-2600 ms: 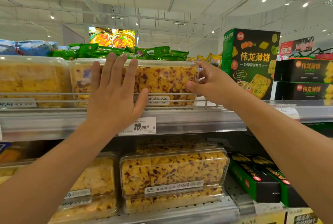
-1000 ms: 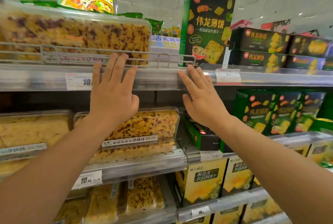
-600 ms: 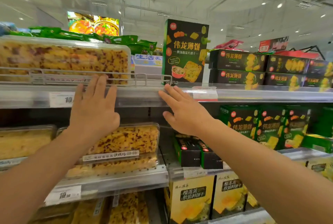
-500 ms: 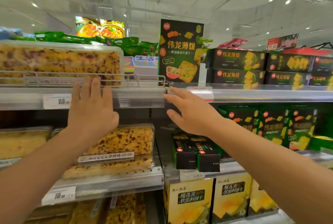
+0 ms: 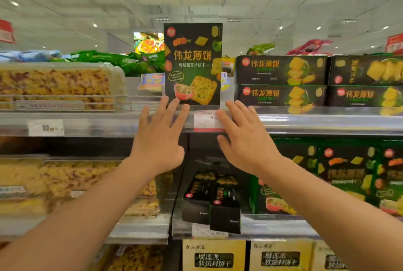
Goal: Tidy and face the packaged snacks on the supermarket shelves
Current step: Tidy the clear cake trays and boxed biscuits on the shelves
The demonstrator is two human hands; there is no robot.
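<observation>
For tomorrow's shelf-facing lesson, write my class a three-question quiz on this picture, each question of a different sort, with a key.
1. True or false: the upright green cracker box on the top shelf stands on end.
2. Which hand is nearer the price tag? A) left hand B) right hand
3. Fill in: both hands hold ____.

Key: 1 true; 2 B; 3 nothing

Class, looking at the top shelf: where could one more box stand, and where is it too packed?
Free: the gap between the clear cake tub and the upright green cracker box. Crowded: right of that box, stacked flat cracker boxes fill the shelf.
</observation>
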